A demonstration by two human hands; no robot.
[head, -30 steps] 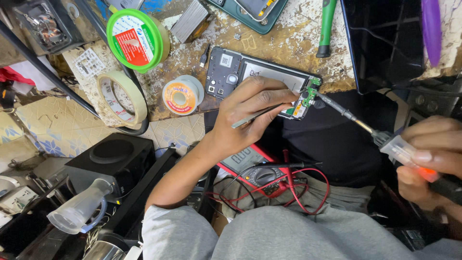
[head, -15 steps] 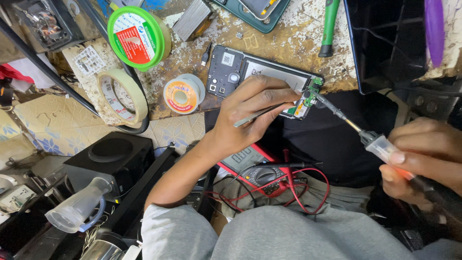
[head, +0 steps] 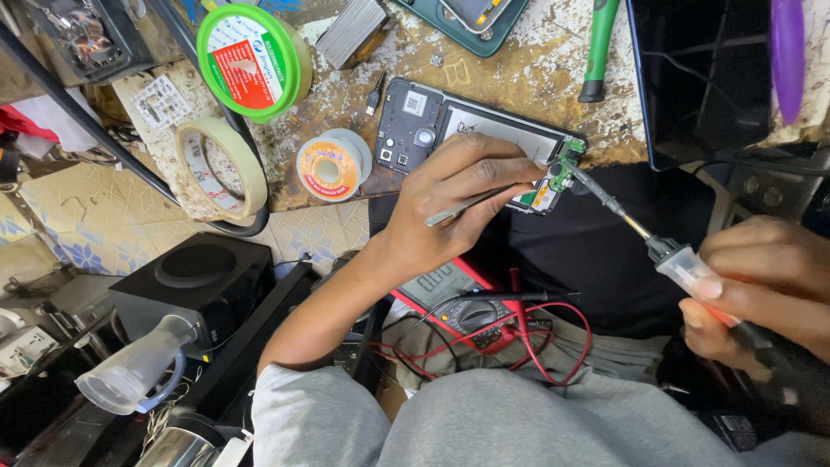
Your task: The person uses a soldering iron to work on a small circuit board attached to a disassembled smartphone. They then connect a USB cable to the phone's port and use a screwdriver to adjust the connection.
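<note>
Presently: opened phone point(head: 480, 138) on the stained surface point(head: 527, 69), back cover off, small green board point(head: 566, 169) exposed at its end. Left hand point(head: 450, 203), grip closed on tweezers point(head: 471, 206), rests on the phone. Right hand point(head: 765, 290), grip clenched on a soldering iron point(head: 692, 272), tip at the board. Solder spool point(head: 331, 166) left of the left hand. Soldering appears underway; reassembly remains.

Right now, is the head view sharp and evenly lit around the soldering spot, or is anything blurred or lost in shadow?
Head view: the small green circuit board on the opened black phone and the soldering iron's metal tip are sharp and evenly lit; the right hand is slightly soft; the dark screen and lower right corner fall into shadow.
</note>
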